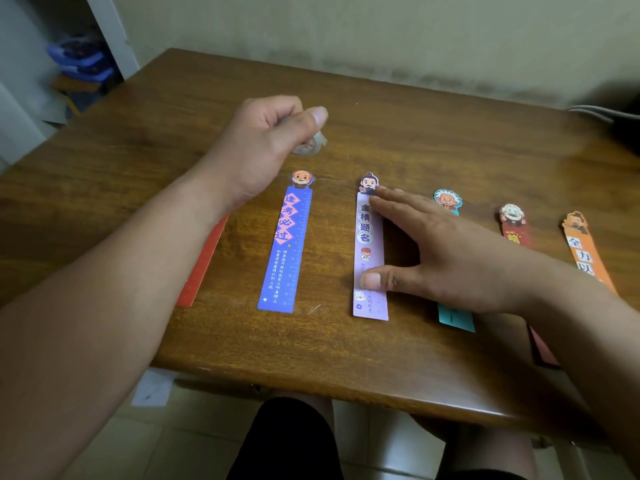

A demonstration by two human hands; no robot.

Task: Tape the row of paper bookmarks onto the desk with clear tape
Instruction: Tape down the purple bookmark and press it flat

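R hand point(450, 261) on bookmark point(370, 308), wood desk point(433, 133).

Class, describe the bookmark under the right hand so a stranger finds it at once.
On the wooden desk, find the row of bookmarks. The lilac bookmark is third from left, under the right hand. It alone is lilac, between a blue bookmark and a teal bookmark.

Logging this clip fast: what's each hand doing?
Left hand: closed, pinching the clear tape roll.
Right hand: open, pressing the lilac bookmark.
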